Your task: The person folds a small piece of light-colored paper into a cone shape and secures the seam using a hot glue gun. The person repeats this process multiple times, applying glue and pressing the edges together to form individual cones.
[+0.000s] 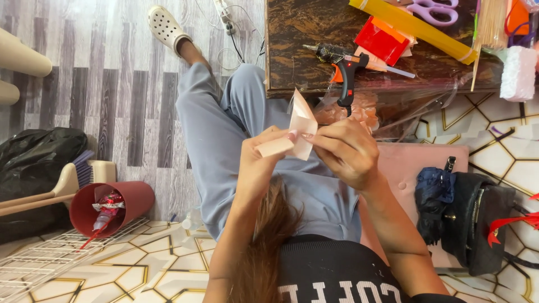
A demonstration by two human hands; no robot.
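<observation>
Folding is the step in hand, as I judge it; your hands hold a piece of pale pink paper (295,132) in front of your lap, just below the near edge of the dark surface (292,50). Your left hand (259,163) is closed on the rolled lower end of the paper, thumb and fingers pinched around it; your right hand (345,151) grips the paper's right side, fingertips pressed on the fold. Both wrists are raised and turned inward, so that the hands meet at the paper; the forearms come up from the bottom of the view.

The next move, in my opinion, calls for a firm pinch on the crease while the other hand turns or wraps the free flap; the paper is thin, so you should keep the pressure light, or it may wrinkle.

Behind the paper, on the surface, a black and orange glue gun (343,67) lies near the edge; further behind it are a red sheet (384,38), a yellow roll (415,28) and purple scissors (432,10).
</observation>
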